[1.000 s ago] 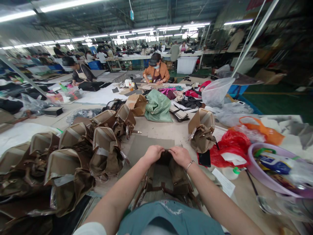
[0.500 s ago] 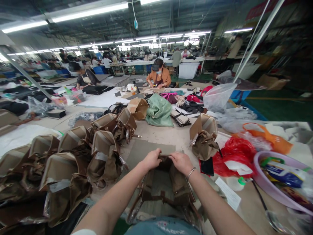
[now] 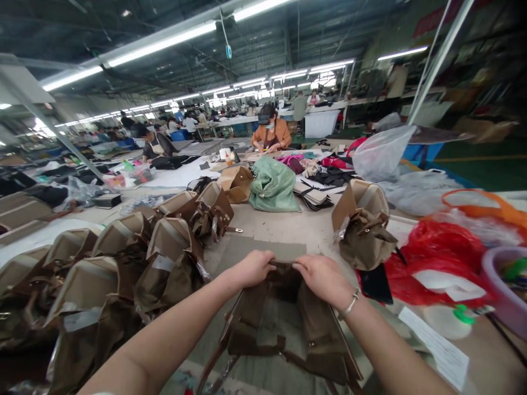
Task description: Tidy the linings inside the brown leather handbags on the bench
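Note:
A brown bag point(image 3: 284, 323) lies open in front of me, its inside facing up and its straps spread toward my body. My left hand point(image 3: 256, 269) pinches the left part of its far edge. Close by on the same edge, my right hand point(image 3: 323, 277) grips with thumb and fingers, a bracelet on its wrist. Between the two hands a short stretch of the edge shows. Under the bag's far side is a grey-green sheet point(image 3: 255, 249) on the table.
Several similar brown bags point(image 3: 167, 263) stand at the left. Another bag point(image 3: 364, 236) is at the right, near a black phone-like slab point(image 3: 377, 284), red plastic point(image 3: 444, 258) and a purple basin point(image 3: 494, 274). A green sack point(image 3: 274, 186) lies ahead. A co-worker point(image 3: 270, 131) sits across the table.
The view has tilted and moved in a little, so the things at the right sit further out. Both hands keep their hold on the bag's far edge, slightly further apart.

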